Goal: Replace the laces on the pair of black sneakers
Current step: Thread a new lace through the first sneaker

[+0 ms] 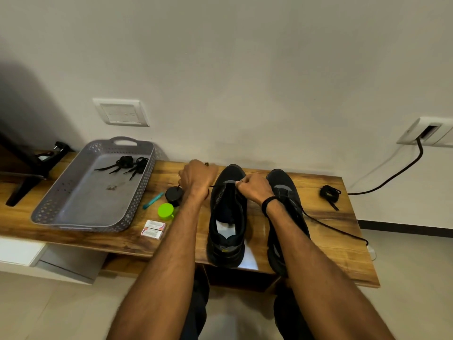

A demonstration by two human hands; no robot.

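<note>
Two black sneakers stand side by side on the wooden table, toes toward the wall. The left sneaker [226, 217] has no lace through most of its eyelets. My left hand [197, 179] is curled just left of its toe and pulls a thin black lace taut. My right hand [255, 188] pinches the lace at the front eyelets. The right sneaker [285, 192] is partly hidden under my right forearm, and a black lace [335, 229] trails from it across the table. A coiled black lace [329, 193] lies at the far right.
A grey perforated tray [73, 212] at the left holds black laces [127, 164]. Between tray and shoes lie a teal pen [153, 200], a black round lid [174, 194], a green cap [166, 211] and two small white boxes [153, 229]. A black cable [397, 174] hangs from the wall socket.
</note>
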